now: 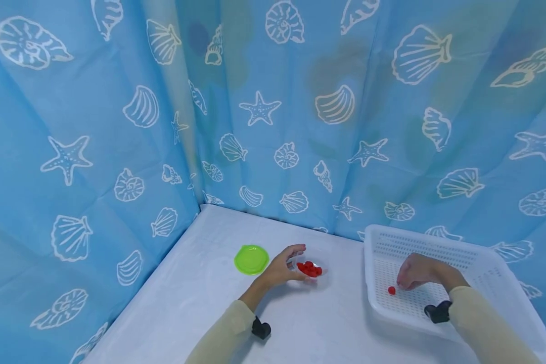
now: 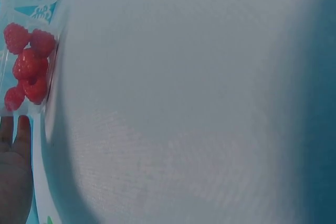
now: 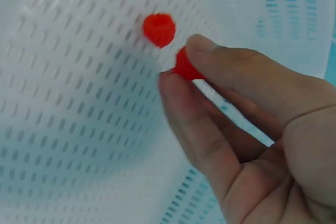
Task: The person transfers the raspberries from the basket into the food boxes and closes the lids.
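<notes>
My left hand [image 1: 282, 268] grips a clear plastic cup [image 1: 322, 276], its thumb and fingers around the sides. Several raspberries [image 2: 29, 65] lie inside the cup. Over the white perforated basket [image 1: 373, 298] at the right, my right hand [image 1: 420, 272] pinches one raspberry [image 3: 186, 65] between thumb and fingertips, seen best in the right wrist view. Another raspberry [image 3: 159, 29] lies on the basket floor close to those fingertips, its hollow end showing.
A lime-green round lid [image 1: 251, 259] lies on the white tabletop [image 1: 200, 283], left of the cup. Behind and to the left hangs a blue curtain [image 1: 264, 151] printed with white shells and starfish. The basket's raised walls surround the right hand.
</notes>
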A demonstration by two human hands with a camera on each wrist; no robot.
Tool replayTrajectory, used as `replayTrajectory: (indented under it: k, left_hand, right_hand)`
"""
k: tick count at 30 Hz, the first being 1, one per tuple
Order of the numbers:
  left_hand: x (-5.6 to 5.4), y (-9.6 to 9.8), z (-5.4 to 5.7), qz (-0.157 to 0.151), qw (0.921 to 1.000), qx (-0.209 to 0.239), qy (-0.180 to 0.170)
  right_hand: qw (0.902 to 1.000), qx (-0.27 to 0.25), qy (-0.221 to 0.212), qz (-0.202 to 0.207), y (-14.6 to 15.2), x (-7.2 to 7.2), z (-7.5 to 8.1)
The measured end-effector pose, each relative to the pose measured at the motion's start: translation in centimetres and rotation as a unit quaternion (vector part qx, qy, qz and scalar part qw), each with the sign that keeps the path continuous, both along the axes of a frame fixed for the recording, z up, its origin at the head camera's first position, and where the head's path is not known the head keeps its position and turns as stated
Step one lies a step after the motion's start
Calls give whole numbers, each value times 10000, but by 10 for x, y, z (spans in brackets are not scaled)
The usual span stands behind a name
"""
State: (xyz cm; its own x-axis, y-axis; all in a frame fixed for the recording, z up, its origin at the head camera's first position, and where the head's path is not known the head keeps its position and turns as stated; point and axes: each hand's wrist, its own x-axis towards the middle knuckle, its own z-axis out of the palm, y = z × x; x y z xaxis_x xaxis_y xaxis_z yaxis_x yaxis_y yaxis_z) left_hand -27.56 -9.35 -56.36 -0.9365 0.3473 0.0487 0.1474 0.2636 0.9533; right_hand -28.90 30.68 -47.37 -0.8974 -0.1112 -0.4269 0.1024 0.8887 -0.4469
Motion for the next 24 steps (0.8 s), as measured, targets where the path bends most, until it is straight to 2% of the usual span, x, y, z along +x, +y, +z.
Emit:
replayTrajectory:
  k: [3, 9, 19, 24]
  left_hand:
    - [2, -1, 1, 67, 10000, -53, -24]
    - [2, -1, 3, 133, 9998, -117, -61]
    - [2, 1, -1, 160, 9997, -136, -128]
    - [2, 1, 1, 109, 9998, -96, -110]
  right_hand:
    - [9991, -7, 323, 273, -8, 0, 0]
    - [9919, -511, 997, 605, -23, 2, 4]
    - [9736, -967, 1924, 756, -39, 8, 21]
    - [9669, -1242, 2144, 619, -47, 14, 27]
